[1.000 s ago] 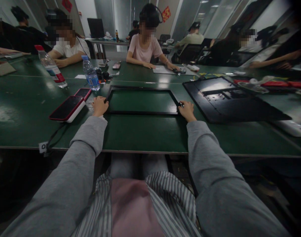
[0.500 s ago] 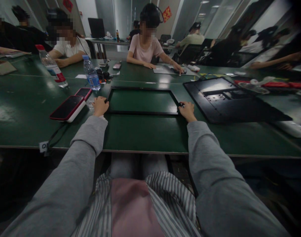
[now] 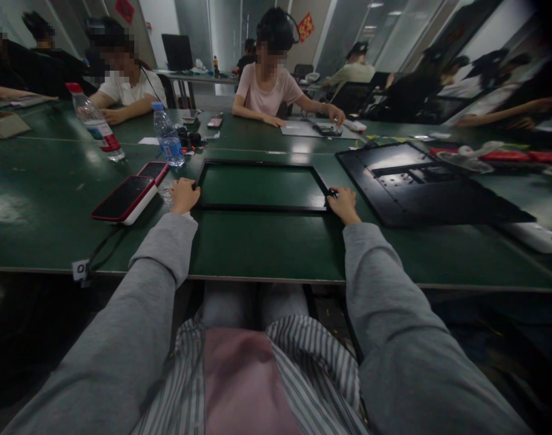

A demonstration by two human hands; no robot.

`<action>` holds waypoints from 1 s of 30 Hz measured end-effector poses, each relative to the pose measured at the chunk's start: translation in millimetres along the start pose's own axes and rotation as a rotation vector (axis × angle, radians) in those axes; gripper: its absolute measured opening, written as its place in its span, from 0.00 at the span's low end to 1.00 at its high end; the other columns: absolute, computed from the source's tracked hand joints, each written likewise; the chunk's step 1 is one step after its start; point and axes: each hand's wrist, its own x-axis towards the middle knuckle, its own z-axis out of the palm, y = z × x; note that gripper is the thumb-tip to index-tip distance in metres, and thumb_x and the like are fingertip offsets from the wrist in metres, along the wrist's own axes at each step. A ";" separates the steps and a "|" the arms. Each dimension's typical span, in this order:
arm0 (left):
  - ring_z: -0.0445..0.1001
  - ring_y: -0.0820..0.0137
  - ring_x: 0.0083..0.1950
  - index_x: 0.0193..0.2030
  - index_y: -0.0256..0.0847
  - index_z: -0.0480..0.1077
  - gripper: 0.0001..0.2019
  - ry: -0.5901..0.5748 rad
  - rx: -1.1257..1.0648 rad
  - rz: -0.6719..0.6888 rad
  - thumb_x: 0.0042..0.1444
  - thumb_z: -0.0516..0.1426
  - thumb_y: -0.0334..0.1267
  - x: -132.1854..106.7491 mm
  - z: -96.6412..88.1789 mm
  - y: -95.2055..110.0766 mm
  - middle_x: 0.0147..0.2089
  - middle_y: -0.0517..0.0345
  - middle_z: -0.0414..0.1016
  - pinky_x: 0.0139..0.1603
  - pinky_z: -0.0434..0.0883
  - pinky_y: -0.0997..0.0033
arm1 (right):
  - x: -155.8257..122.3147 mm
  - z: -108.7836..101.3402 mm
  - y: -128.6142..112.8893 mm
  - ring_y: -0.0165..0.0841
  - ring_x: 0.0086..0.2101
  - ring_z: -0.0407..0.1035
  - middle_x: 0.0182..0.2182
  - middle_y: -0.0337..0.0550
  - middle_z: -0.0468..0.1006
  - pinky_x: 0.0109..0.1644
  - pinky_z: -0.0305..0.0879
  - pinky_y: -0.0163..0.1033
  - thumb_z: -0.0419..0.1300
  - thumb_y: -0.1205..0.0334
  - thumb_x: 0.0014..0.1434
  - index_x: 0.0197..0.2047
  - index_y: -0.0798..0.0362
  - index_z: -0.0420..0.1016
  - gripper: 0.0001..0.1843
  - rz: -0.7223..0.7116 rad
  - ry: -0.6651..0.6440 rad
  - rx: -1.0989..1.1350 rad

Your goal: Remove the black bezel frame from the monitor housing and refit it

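A thin black rectangular frame (image 3: 262, 209), hollow in the middle, lies on the green table (image 3: 267, 248) in front of me. My left hand (image 3: 184, 194) is closed around its left side, near the front corner. At the opposite side my right hand (image 3: 343, 203) grips the frame's right edge, fingers curled over it. The fingertips of both hands are partly hidden. Just right of my right hand lies a large black panel (image 3: 421, 181) with cutouts, flat on the table. Beside my left hand is a phone (image 3: 124, 198) with a red rim, resting on a white block.
A second red-rimmed device (image 3: 153, 171) and a blue-capped water bottle (image 3: 170, 139) stand left of the frame. Farther left is a red-capped bottle (image 3: 97, 127). Across the table a person (image 3: 269, 90) handles small parts on a grey mat (image 3: 298, 128). Red packets (image 3: 507, 155) lie far right.
My hands and the black frame have stayed in place. Across the table, the person's hand has lifted slightly off the mat and shifted to the right.
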 end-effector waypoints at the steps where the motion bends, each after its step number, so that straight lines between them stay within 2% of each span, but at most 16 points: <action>1: 0.65 0.43 0.71 0.59 0.43 0.79 0.17 -0.002 0.003 -0.002 0.67 0.57 0.39 0.9 1.0 -0.9 0.68 0.41 0.73 0.69 0.65 0.35 | 1.1 1.3 1.3 0.54 0.61 0.63 0.59 0.62 0.74 0.66 0.62 0.58 0.57 0.63 0.61 0.64 0.57 0.78 0.29 -0.004 0.012 0.009; 5: 0.67 0.44 0.70 0.60 0.43 0.79 0.18 0.010 -0.014 -0.009 0.68 0.58 0.40 4.1 4.2 -3.5 0.66 0.41 0.76 0.69 0.66 0.37 | 6.0 6.9 6.7 0.52 0.58 0.67 0.53 0.59 0.78 0.67 0.63 0.62 0.58 0.64 0.58 0.59 0.56 0.80 0.26 -0.046 0.057 0.086; 9: 0.74 0.49 0.66 0.68 0.41 0.74 0.23 0.024 -0.124 0.037 0.67 0.59 0.39 9.5 8.9 -5.9 0.64 0.42 0.79 0.70 0.68 0.47 | 7.7 7.6 8.2 0.50 0.55 0.71 0.49 0.57 0.80 0.67 0.64 0.62 0.57 0.64 0.58 0.55 0.55 0.82 0.23 -0.070 0.101 0.166; 13: 0.77 0.51 0.64 0.76 0.39 0.65 0.32 0.016 -0.304 0.059 0.67 0.62 0.42 18.2 17.6 -8.8 0.65 0.39 0.77 0.69 0.70 0.51 | 2.7 -0.3 1.2 0.48 0.52 0.74 0.48 0.56 0.81 0.64 0.68 0.58 0.59 0.65 0.58 0.58 0.57 0.80 0.26 -0.097 0.069 0.247; 16: 0.74 0.52 0.69 0.77 0.40 0.62 0.36 0.009 -0.403 0.147 0.66 0.63 0.48 23.0 25.7 -9.8 0.71 0.38 0.72 0.70 0.69 0.52 | -3.8 -7.9 -8.4 0.47 0.53 0.74 0.49 0.55 0.82 0.65 0.68 0.56 0.61 0.64 0.59 0.61 0.56 0.78 0.27 -0.134 0.045 0.311; 19: 0.67 0.50 0.75 0.74 0.41 0.67 0.36 0.002 -0.382 0.263 0.63 0.65 0.53 21.4 30.0 -8.2 0.73 0.38 0.69 0.74 0.64 0.48 | -6.6 -13.3 -14.6 0.46 0.53 0.74 0.53 0.55 0.81 0.65 0.68 0.54 0.61 0.65 0.60 0.64 0.55 0.76 0.28 -0.115 0.043 0.324; 23: 0.58 0.45 0.78 0.66 0.46 0.75 0.34 -0.008 -0.266 0.345 0.58 0.68 0.61 10.3 24.2 -1.0 0.72 0.41 0.70 0.75 0.58 0.39 | -2.5 -21.6 -7.0 0.45 0.59 0.68 0.60 0.65 0.75 0.70 0.58 0.54 0.55 0.68 0.62 0.67 0.64 0.71 0.30 -0.052 0.141 0.189; 26: 0.63 0.47 0.74 0.60 0.49 0.79 0.30 -0.129 -0.204 0.437 0.57 0.68 0.63 2.2 14.9 5.6 0.69 0.46 0.73 0.73 0.59 0.41 | -0.5 -34.1 4.2 0.46 0.64 0.61 0.64 0.70 0.71 0.73 0.50 0.52 0.53 0.71 0.63 0.68 0.68 0.69 0.30 -0.002 0.290 0.111; 30: 0.72 0.50 0.64 0.47 0.47 0.82 0.23 -0.229 -0.151 0.477 0.53 0.70 0.62 -0.8 7.6 10.0 0.60 0.49 0.78 0.66 0.65 0.47 | 0.2 -55.6 11.8 0.46 0.67 0.57 0.65 0.68 0.68 0.76 0.46 0.53 0.54 0.76 0.59 0.68 0.65 0.69 0.33 0.127 0.482 0.096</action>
